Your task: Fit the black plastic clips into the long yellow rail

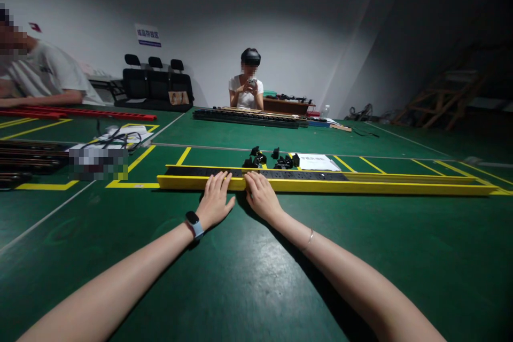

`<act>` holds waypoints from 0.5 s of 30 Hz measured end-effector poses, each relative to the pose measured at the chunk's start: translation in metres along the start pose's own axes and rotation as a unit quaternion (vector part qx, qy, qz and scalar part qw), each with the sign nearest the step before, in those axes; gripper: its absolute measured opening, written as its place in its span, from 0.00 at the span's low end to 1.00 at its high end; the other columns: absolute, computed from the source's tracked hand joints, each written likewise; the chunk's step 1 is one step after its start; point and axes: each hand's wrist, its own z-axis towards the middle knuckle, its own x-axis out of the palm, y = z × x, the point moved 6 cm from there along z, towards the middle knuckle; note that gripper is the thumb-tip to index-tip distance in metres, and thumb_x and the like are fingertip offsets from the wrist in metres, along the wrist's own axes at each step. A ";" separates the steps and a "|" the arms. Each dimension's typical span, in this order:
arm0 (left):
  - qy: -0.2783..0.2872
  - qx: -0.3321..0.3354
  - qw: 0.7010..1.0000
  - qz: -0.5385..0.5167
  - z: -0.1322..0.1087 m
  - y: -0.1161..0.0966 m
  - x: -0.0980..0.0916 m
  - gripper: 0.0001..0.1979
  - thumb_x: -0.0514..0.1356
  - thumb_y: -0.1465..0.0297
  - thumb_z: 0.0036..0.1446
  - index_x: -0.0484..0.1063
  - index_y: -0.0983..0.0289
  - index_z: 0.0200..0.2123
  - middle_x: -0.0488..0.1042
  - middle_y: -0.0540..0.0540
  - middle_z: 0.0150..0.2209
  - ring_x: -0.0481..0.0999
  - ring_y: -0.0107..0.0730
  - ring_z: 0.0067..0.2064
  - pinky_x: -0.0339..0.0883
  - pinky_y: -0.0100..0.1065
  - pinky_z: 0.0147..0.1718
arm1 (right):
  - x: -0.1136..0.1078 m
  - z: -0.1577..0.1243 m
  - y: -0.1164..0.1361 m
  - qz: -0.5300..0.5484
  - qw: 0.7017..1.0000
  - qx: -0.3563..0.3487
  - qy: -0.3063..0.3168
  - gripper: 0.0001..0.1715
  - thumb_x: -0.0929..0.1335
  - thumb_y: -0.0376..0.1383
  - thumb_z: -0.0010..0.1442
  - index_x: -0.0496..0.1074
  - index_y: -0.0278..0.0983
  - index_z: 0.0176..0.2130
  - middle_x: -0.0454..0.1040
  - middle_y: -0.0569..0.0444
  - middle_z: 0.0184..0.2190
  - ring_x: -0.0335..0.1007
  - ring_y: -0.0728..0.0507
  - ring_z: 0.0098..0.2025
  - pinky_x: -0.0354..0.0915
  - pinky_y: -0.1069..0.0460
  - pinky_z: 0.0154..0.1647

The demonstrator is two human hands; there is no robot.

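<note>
A long yellow channel rail lies crosswise on the green surface before me, with a black strip bearing small holes along its left part. My left hand, with a watch at the wrist, rests over the near wall of the rail. Its fingers are stretched out and the thumb stands apart. Close beside it, my right hand has its bent fingers hooked over the same wall; those fingertips are partly hidden. Just behind the rail sit several small black parts and a white paper label.
A person with a phone is across from me, behind a stack of dark strips. Another person leans in at the left near red rails. Dark bars and cables lie at left. Yellow tape lines mark the surface.
</note>
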 end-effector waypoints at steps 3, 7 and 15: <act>-0.022 -0.036 0.999 0.020 -0.002 0.008 0.000 0.31 0.52 0.68 0.57 0.51 0.70 0.62 0.57 0.67 0.62 0.52 0.50 0.65 0.46 0.52 0.62 | 0.012 0.009 0.022 -0.001 0.998 -0.055 0.027 0.32 0.61 0.28 0.58 0.55 0.28 0.62 0.59 0.42 0.61 0.49 0.40 0.65 0.50 0.44 0.65; -0.029 -0.053 0.997 0.045 -0.005 0.013 -0.002 0.31 0.52 0.72 0.55 0.52 0.72 0.62 0.57 0.68 0.62 0.52 0.50 0.65 0.45 0.52 0.62 | 0.025 0.023 0.041 0.022 0.998 -0.055 0.025 0.34 0.61 0.29 0.59 0.53 0.30 0.63 0.57 0.44 0.63 0.47 0.43 0.66 0.49 0.44 0.66; -0.010 -0.053 0.995 0.085 -0.006 0.012 -0.004 0.31 0.52 0.72 0.54 0.53 0.75 0.61 0.56 0.68 0.63 0.52 0.49 0.65 0.46 0.49 0.63 | 0.031 0.028 0.039 0.076 0.997 -0.010 0.028 0.33 0.61 0.28 0.57 0.57 0.32 0.62 0.62 0.46 0.61 0.52 0.43 0.64 0.49 0.45 0.65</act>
